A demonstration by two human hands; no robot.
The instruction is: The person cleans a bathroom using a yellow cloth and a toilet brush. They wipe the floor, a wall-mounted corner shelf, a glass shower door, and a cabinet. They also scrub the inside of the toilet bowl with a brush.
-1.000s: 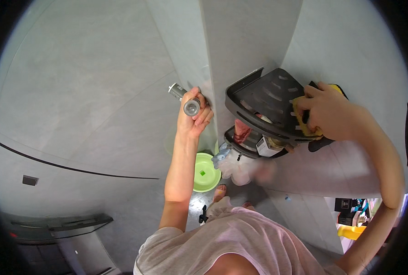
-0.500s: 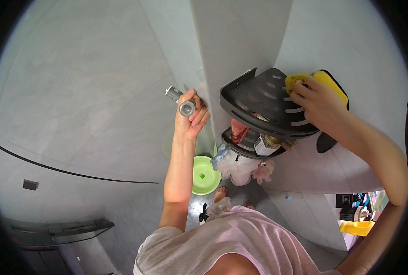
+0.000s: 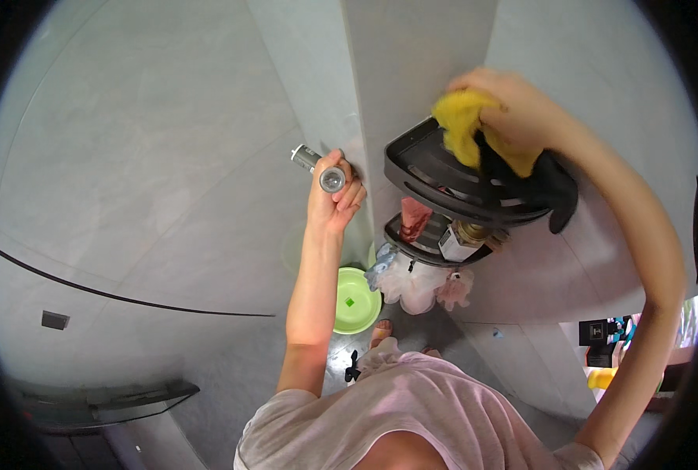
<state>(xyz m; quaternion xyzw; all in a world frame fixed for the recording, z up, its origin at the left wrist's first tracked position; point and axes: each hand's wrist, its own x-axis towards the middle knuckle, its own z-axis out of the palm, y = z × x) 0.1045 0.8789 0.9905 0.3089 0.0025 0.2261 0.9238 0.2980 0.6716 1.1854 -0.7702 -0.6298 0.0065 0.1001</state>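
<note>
Free room lies above the left front of the upper shelf (image 3: 458,205). Over its back and right side, the right hand (image 3: 521,110) and yellow cloth (image 3: 462,125) bar the way. Left of it, a narrow gap separates it from the left hand (image 3: 344,197). Beneath it, a white box (image 3: 456,245) blocks part of the lower shelf (image 3: 423,256).

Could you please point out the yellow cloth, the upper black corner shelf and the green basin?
Yellow cloth (image 3: 462,124), head view: left part.
Upper black corner shelf (image 3: 433,190), head view: front rim.
Green basin (image 3: 360,313), head view: bare bottom.
</note>
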